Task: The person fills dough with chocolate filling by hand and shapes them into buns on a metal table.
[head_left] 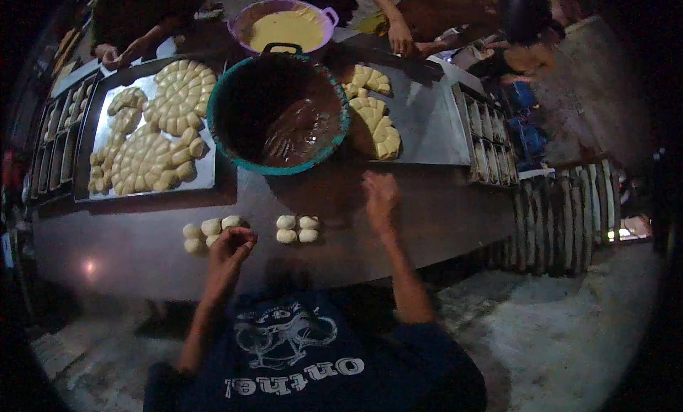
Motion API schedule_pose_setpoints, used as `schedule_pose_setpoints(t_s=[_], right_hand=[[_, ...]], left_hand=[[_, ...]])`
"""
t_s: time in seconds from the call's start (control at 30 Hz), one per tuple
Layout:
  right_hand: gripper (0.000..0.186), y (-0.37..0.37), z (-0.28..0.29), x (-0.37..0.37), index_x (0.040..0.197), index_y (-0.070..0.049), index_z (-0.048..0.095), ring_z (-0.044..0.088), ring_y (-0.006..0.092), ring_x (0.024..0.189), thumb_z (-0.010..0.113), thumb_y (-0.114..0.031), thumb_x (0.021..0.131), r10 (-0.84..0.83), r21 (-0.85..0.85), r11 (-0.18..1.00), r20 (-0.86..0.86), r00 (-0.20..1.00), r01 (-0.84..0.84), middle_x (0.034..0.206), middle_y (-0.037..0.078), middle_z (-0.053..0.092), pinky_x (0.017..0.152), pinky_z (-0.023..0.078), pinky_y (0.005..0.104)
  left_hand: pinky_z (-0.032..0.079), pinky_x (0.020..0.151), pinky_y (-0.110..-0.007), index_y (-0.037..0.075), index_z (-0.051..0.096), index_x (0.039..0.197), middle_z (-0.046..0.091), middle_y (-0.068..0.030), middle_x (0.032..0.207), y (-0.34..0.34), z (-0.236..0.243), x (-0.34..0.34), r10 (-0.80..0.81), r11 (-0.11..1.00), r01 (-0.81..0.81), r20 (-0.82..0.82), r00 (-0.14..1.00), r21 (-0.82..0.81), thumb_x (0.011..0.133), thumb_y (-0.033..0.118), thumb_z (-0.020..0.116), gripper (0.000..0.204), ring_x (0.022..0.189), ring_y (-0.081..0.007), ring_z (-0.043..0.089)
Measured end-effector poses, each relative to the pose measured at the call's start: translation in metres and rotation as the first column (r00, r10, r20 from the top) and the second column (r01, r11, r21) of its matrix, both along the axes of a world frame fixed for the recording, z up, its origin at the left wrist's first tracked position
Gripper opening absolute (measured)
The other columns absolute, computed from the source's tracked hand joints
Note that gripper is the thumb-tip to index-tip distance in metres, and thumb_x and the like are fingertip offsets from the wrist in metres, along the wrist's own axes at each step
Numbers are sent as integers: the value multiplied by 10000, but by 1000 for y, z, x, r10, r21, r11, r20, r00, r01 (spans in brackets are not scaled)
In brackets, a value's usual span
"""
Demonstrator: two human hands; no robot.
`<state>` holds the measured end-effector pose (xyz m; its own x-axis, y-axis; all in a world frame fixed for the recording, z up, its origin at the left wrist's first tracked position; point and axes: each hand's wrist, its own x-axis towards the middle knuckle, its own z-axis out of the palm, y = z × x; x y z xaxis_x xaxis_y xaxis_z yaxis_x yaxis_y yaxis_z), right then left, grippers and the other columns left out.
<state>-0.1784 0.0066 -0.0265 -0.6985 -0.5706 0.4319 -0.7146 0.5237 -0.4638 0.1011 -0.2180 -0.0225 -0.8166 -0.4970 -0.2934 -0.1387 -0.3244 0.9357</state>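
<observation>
My left hand (233, 247) is closed, thumb and fingers pressed together, over the near right side of a cluster of small pale dough balls (211, 227). What its fingers hold, if anything, is hidden. A second cluster of dough balls (287, 235), paired in two rows, sits on the table between my hands. My right hand (382, 197) is raised over the table near the cut yellow dough (384, 140); its fingers are smeared by motion. Beyond both hands stands a green-rimmed basin (279, 171) with a dark brown, glossy paste inside.
A metal tray (205, 171) at the left bears rounds of portioned dough (153, 159). Behind the basin is a purple basin (329, 17) of pale yellow mixture. Loaf tins (491, 138) flank the right tray (434, 145). Across the table, other people's hands (400, 36) are at work.
</observation>
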Motion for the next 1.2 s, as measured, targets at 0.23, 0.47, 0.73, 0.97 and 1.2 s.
schedule_pose_setpoints(t_s=[0.23, 0.47, 0.73, 0.97, 1.2], right_hand=[[204, 30, -32, -201, 1037, -1, 686, 664, 361, 918, 630, -43, 846, -236, 150, 956, -126, 964, 253, 985, 190, 689, 797, 524, 425], [260, -35, -81, -280, 1088, -38, 672, 650, 363, 961, 603, -31, 837, -307, 170, 940, 48, 951, 295, 1021, 194, 679, 826, 521, 436], [327, -124, -121, -310, 1121, -43, 663, 619, 405, 1019, 682, -174, 822, -241, 149, 956, -102, 965, 254, 1074, 232, 652, 907, 476, 498], [308, -149, -85, -281, 932, -87, 714, 673, 269, 798, 758, -344, 767, -301, 112, 952, 164, 939, 285, 839, 96, 705, 745, 527, 423], [294, -111, 31, -216, 1082, -43, 630, 638, 168, 834, 696, -271, 908, 383, -808, 497, 530, 757, 315, 943, 63, 645, 760, 552, 333]], left_hand=[[447, 911, -304, 50, 614, 1028, 639, -42, 1010, 9, 24, -3, 37, 999, -37, 3, 999, -6, 893, 112, 640, 152, 993, -147, 588], [462, 915, -342, 38, 610, 991, 646, -63, 988, 5, 45, -4, 108, 994, -108, 11, 994, -29, 876, 138, 651, 158, 946, -180, 614], [466, 882, -328, 48, 612, 1017, 645, -64, 1017, -19, 21, 18, 217, 976, -216, 56, 974, -25, 875, 157, 667, 186, 991, -179, 599], [496, 739, -304, 48, 624, 988, 638, -47, 920, -20, 26, 3, 261, 965, -260, 57, 964, -26, 879, 132, 671, 146, 852, -149, 601], [449, 753, -278, 69, 625, 1022, 667, -38, 985, -25, 33, -6, 234, 972, -234, 60, 970, -13, 893, 142, 649, 150, 919, -145, 604]])
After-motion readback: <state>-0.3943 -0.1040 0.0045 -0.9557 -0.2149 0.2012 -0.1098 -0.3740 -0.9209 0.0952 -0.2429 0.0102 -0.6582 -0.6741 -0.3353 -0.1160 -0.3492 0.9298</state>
